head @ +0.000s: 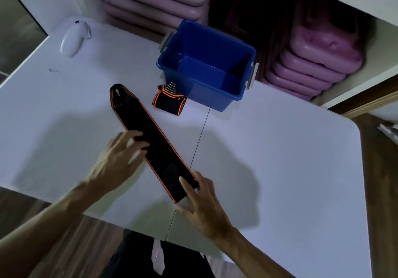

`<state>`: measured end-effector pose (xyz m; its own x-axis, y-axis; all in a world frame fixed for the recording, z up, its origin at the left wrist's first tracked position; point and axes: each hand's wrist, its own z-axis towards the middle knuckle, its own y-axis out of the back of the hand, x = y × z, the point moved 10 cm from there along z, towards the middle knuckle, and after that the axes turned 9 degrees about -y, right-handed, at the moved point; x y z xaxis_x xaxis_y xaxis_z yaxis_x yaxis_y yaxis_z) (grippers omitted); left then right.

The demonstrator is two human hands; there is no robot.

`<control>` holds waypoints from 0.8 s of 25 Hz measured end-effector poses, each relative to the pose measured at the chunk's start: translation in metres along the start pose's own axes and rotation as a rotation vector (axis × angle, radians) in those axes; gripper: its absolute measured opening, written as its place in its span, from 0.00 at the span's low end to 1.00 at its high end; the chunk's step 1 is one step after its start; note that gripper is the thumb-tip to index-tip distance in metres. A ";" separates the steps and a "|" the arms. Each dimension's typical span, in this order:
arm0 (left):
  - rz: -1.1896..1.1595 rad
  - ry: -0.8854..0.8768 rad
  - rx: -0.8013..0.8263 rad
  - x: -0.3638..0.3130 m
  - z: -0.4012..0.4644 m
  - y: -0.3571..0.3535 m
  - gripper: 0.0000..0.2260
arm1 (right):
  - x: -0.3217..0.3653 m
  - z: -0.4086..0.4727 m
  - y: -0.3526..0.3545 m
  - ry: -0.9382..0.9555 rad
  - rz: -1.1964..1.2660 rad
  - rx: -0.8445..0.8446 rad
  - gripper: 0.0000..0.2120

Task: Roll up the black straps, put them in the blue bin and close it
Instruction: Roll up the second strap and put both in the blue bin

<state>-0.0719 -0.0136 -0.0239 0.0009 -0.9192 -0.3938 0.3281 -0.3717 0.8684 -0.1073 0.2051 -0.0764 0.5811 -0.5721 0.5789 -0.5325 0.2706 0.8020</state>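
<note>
Both hands rest open-fingered on a flat black strap (150, 140): left hand (117, 161) mid-length; right hand (202, 202) at its near end; blue bin (215, 92) lidless.

A long black strap (148, 135) with orange edging lies flat and unrolled on the white table, running diagonally from a rounded far end with pale stitched lines down to a squared near end by the table's front edge. A second black strap (169, 100) with the same orange trim sits rolled into a short bundle, its ribbed end flap uppermost, touching the near wall of the blue bin. The blue bin (215, 94) stands upright and lidless at the table's far edge, grey latches hanging at both short sides, with nothing visible inside.
</note>
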 end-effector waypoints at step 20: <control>-0.250 0.202 0.065 -0.073 -0.076 -0.044 0.14 | 0.035 0.043 0.013 0.564 -0.140 0.097 0.11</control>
<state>-0.0146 0.0799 -0.0567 0.1177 -0.7566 -0.6432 0.2805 -0.5960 0.7524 -0.1201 0.1553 -0.0519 0.8734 -0.0902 0.4786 -0.4654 0.1349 0.8747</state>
